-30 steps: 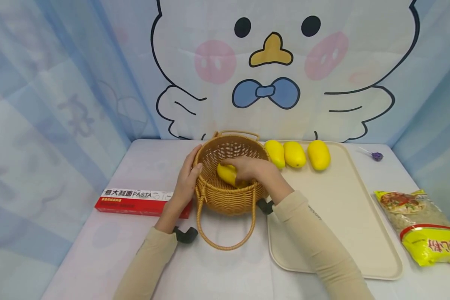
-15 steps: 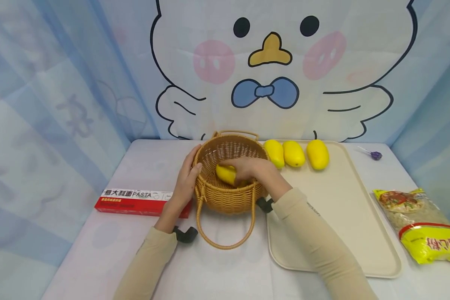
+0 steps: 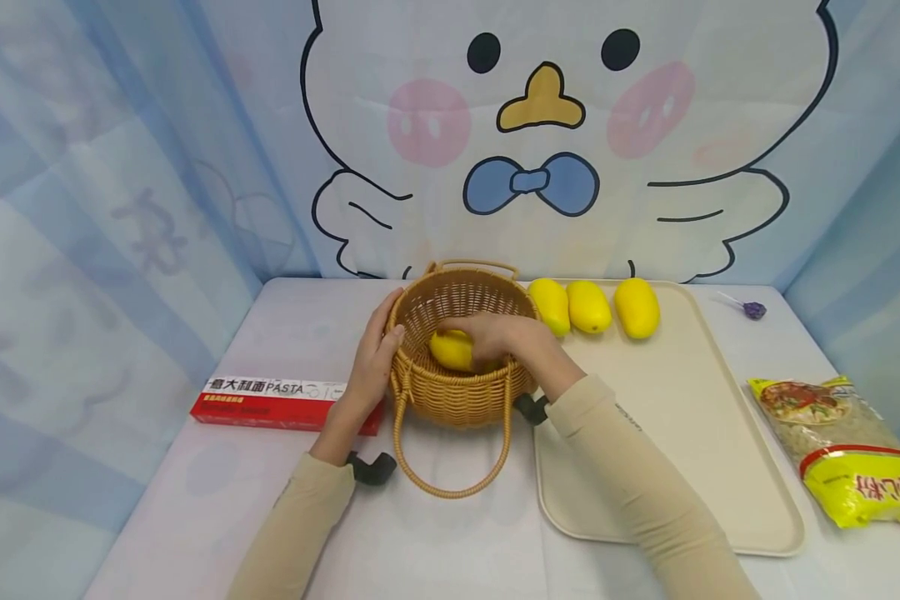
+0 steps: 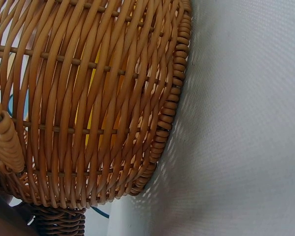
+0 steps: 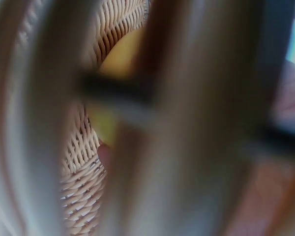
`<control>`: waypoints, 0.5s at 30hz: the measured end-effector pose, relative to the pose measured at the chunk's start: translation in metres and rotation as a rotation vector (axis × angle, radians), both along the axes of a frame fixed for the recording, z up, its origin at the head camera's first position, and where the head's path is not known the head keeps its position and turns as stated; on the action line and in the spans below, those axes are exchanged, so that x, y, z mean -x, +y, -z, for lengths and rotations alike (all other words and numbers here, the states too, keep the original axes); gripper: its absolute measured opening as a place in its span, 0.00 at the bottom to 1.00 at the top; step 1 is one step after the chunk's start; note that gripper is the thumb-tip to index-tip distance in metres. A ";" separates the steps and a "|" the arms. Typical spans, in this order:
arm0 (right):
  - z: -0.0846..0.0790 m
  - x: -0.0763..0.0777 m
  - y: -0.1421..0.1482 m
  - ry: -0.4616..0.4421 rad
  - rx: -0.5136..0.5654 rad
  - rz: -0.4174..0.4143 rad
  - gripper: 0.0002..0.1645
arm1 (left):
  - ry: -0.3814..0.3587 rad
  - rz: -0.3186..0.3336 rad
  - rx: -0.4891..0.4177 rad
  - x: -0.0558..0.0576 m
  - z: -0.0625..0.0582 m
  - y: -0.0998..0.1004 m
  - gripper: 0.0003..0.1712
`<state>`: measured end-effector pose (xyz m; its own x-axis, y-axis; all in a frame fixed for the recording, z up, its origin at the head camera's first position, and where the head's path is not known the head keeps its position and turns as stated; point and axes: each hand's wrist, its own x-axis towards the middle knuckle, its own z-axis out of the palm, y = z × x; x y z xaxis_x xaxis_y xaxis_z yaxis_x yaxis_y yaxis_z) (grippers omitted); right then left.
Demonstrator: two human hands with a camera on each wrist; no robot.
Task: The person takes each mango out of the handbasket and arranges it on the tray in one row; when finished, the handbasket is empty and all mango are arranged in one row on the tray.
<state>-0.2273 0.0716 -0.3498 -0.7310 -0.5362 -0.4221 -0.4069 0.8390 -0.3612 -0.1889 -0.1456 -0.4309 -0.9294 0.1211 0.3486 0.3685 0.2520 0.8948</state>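
A round wicker basket (image 3: 457, 404) stands mid-table in the head view, its front handle folded down toward me. My left hand (image 3: 373, 358) grips its left side, thumb at the rim and fingers along the outer wall. Inside the basket, my right hand (image 3: 489, 335) holds a yellow mango (image 3: 450, 350); its fingertips are partly hidden. Yellow shows through the basket weave (image 4: 64, 113) in the left wrist view. Blurred basket strands fill much of the right wrist view, with the mango (image 5: 120, 56) behind them.
Three more mangoes (image 3: 589, 307) lie in a row along the back of a cream tray (image 3: 675, 433) at right. Beyond it are a bag of dry noodles (image 3: 843, 454) and a purple lollipop (image 3: 753, 311). A red-and-white pasta box (image 3: 270, 406) lies at left.
Inside the basket, the mango has turned and shifted slightly left under my right hand. My left hand and the basket have stayed put.
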 end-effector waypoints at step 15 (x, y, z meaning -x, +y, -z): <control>-0.001 0.000 0.000 -0.044 0.043 -0.025 0.48 | -0.005 -0.001 0.009 0.000 0.000 -0.001 0.31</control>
<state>-0.2277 0.0714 -0.3487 -0.6986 -0.5723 -0.4294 -0.4103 0.8122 -0.4147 -0.1887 -0.1461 -0.4312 -0.9311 0.1232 0.3433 0.3641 0.2603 0.8942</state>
